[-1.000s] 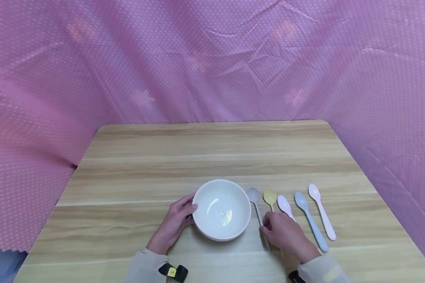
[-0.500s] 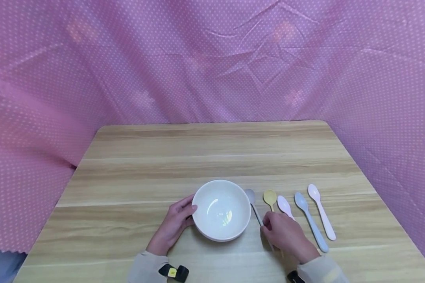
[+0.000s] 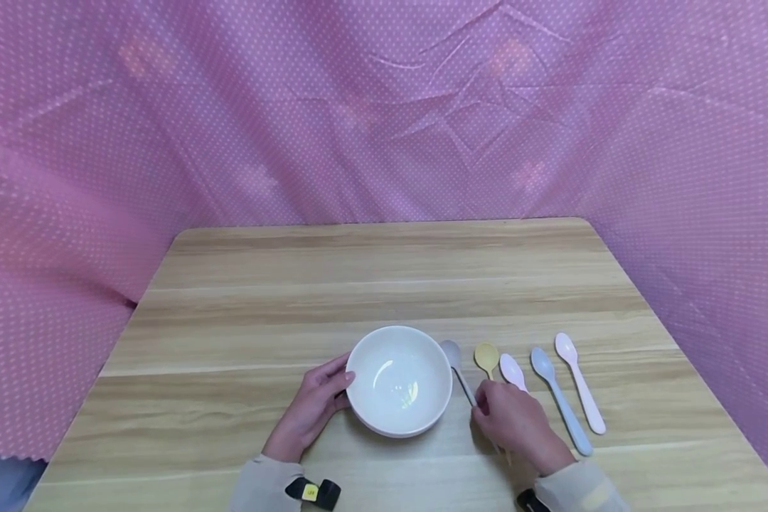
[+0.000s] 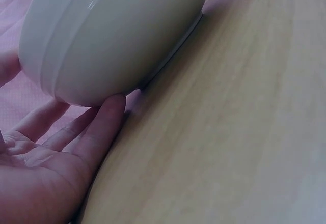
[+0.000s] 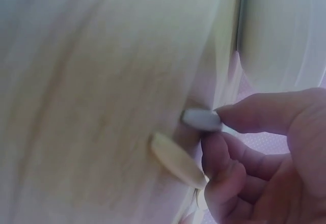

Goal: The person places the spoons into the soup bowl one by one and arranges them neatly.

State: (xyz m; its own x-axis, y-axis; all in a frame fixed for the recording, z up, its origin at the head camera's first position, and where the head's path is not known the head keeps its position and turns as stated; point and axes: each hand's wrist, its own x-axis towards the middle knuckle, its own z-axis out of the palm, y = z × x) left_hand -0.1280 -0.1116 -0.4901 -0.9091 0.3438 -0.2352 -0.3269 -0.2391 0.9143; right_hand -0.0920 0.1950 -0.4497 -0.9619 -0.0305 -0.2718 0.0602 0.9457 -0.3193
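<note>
A white bowl (image 3: 399,382) stands upright on the table. My left hand (image 3: 310,409) holds its left side, thumb over the rim and fingers against the outer wall (image 4: 122,35). To the bowl's right, my right hand (image 3: 518,427) pinches the handle of a grey spoon (image 3: 451,352) between thumb and index finger, as the right wrist view shows with the handle end (image 5: 201,119). The spoon's head lies right at the bowl's edge. Beside it, a yellow spoon (image 3: 487,358) and a pale lilac spoon (image 3: 513,371) are partly hidden by the right hand.
Further right lie a light blue spoon (image 3: 560,402) and a pale pink spoon (image 3: 579,384), heads pointing away from me. The wooden table (image 3: 371,277) ends at a far edge, where a pink dotted cloth (image 3: 384,142) hangs behind and along both sides.
The grey spoon has shifted: its head moved left towards the bowl and its handle end swung right. The left hand and bowl have barely moved.
</note>
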